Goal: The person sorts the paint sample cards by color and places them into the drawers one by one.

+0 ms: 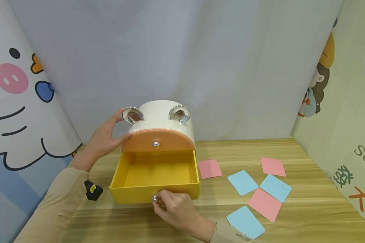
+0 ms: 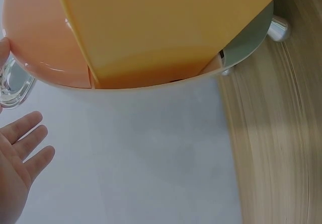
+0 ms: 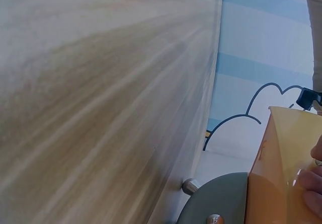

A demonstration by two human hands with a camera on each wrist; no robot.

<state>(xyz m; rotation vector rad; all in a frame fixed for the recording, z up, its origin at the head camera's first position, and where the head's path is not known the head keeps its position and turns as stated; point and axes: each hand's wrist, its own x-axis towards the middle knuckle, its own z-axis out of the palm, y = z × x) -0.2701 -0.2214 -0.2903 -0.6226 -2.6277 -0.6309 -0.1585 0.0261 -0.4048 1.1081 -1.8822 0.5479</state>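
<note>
One white storage box (image 1: 167,116) with two silver rings stands near the table's (image 1: 307,216) back-left edge; three pink and four blue cards (image 1: 242,182) lie right. The right hand (image 1: 174,209) pinches the knob (image 1: 155,198) of the pulled-out yellow drawer (image 1: 130,194); the left hand (image 1: 104,136) braces the box, fingers relaxed. Only the wrist views show its silver feet (image 2: 278,28).

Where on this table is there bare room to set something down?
Bare wood lies behind the cards, between the pink card and the back curtain, and along the front edge left of the right hand. The open yellow drawer is empty too. It is crowded right of the drawer, where six cards lie, like the blue card.
</note>
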